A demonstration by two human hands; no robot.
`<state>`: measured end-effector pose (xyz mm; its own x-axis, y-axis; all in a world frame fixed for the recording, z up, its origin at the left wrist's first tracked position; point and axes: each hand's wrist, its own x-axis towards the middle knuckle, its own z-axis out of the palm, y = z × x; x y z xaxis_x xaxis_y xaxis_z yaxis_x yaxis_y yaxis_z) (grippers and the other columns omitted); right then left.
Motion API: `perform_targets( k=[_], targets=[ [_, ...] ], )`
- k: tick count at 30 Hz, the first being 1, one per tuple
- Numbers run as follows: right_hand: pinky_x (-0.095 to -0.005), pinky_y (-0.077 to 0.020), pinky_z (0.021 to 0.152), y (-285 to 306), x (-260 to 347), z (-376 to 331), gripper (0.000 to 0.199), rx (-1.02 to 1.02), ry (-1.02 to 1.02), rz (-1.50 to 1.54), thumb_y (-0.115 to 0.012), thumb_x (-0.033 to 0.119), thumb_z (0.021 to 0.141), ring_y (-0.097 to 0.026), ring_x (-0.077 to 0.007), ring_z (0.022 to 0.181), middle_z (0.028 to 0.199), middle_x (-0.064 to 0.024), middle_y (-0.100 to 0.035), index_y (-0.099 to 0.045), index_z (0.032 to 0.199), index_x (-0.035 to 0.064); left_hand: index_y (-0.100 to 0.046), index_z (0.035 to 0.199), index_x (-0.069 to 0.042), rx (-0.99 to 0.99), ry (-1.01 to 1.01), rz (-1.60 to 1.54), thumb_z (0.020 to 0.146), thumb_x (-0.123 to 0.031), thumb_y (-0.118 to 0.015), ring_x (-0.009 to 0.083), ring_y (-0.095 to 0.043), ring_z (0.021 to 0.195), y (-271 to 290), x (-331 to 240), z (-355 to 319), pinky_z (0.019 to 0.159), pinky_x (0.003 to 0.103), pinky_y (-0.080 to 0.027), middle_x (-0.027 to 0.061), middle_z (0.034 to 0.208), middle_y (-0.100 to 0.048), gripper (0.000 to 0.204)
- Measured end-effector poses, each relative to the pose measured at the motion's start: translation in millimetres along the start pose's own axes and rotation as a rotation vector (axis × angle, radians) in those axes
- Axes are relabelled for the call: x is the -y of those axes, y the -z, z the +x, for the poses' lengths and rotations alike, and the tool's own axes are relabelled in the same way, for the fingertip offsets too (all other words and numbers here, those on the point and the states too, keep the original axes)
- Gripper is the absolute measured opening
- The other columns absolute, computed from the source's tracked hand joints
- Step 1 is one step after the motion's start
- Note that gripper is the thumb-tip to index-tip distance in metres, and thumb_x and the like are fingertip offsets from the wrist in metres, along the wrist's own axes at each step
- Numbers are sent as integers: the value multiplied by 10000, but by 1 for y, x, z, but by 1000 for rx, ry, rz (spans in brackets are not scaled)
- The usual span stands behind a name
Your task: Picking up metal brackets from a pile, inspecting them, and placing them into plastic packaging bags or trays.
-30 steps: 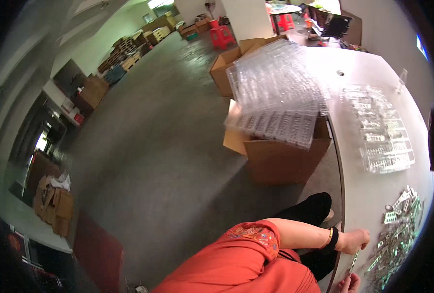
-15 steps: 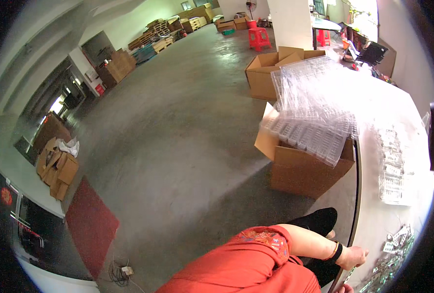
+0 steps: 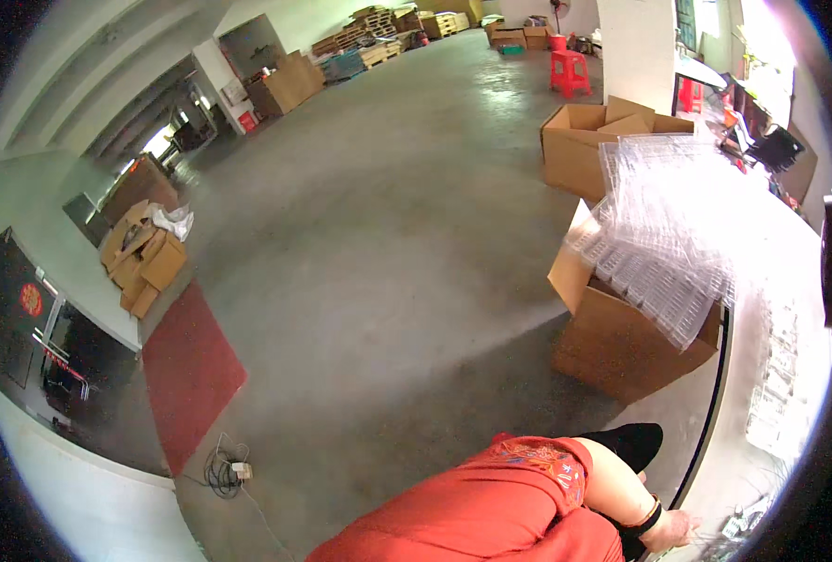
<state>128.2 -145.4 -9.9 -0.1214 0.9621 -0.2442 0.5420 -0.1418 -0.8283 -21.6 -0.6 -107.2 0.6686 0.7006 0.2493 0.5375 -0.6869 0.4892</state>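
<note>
Where the bench (image 3: 733,451) edge runs down toward 5 o'clock, the left hand (image 3: 669,531) rests, fingers half curled; I cannot tell whether it grips anything. The right hand is out of view, its state unknown. Blurred silvery parts (image 3: 746,517) lie near, at 4 o'clock, running into the dark rim; glare washes out clear trays (image 3: 778,379) above.

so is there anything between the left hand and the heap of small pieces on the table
Nothing visible stands between the left hand and the heap of small pieces on the white table. The dark lower rim cuts off the view there, so anything further down can't be told.
</note>
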Motion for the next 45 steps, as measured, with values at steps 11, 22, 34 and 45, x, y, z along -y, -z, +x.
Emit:
perform_targets(
  k=[11, 22, 34, 45],
  targets=[
    [-295, -522, 766, -2, -14, 1, 230, -31, -38, 22, -685, 185, 962, -625, -161, 862, 990, -88, -682, -645, 1137, 41, -680, 726, -22, -109, 10, -42, 565, -155, -706, 288, -604, 803, -19, 4, -3, 729, 364, -485, 163, 889, -593, 211],
    [-287, -500, 664, 4, -73, -30, 310, -206, -138, 29, -672, 305, 982, -590, -163, 768, 929, -74, -649, -621, 1179, 72, -687, 885, 49, -164, 3, -202, 669, -128, -700, 401, -613, 998, 29, -38, -27, 843, 454, -533, 275, 1112, -567, 279],
    [-286, -456, 612, -22, 44, -90, 174, -455, -283, -117, -661, 93, 893, -572, -135, 674, 777, -60, -603, -637, 1039, 0, -558, 926, -30, -98, -157, -270, 728, -37, -598, 418, -611, 924, 73, -54, -51, 760, 499, -546, 214, 990, -582, 202],
    [-326, -533, 680, -6, 61, -91, 267, -703, -273, -66, -688, 111, 899, -660, -213, 741, 886, -151, -658, -631, 1125, -20, -653, 1072, -74, -51, -232, -282, 889, -182, -685, 317, -681, 840, 98, -55, -34, 709, 415, -552, 139, 1119, -641, 215]
  ],
)
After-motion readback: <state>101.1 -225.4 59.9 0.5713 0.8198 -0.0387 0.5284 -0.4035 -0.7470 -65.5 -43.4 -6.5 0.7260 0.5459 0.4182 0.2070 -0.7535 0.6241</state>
